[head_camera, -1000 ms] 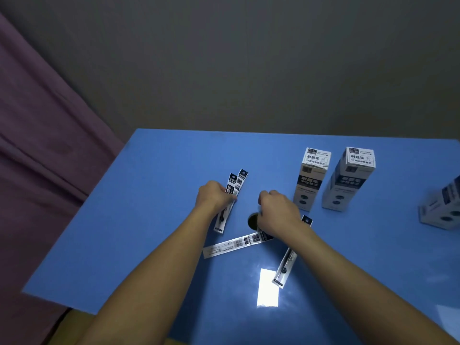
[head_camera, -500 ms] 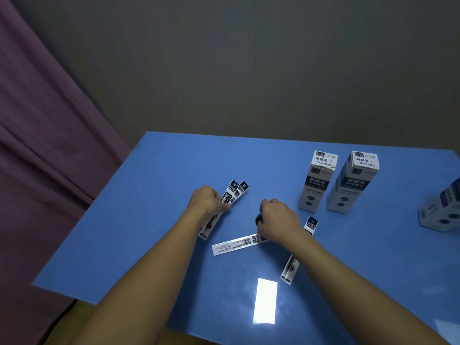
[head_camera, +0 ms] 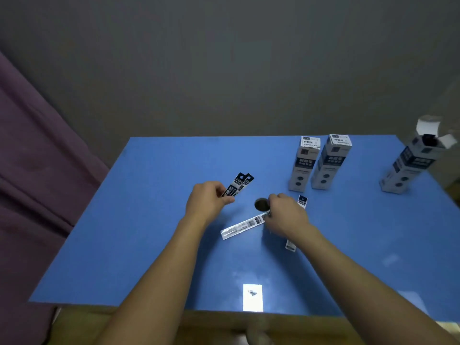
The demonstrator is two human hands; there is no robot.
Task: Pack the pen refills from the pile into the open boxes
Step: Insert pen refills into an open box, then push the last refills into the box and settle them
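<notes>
On the blue worktop (head_camera: 139,220), the left hand (head_camera: 206,202) grips two packaged refills (head_camera: 237,186) in curled fingers, left of the dark hole (head_camera: 261,204). The right hand (head_camera: 286,215) pinches a flat refill (head_camera: 245,224) just below the hole. The open box (head_camera: 410,165) stands well right of it.

Blue surface (head_camera: 149,220) with round dark hole (head_camera: 261,204); purple curtain (head_camera: 37,170) at left, grey wall (head_camera: 224,70) behind.

One head-worn wide-angle view looks down and forward, apparently close, over the blue table (head_camera: 149,220).
</notes>
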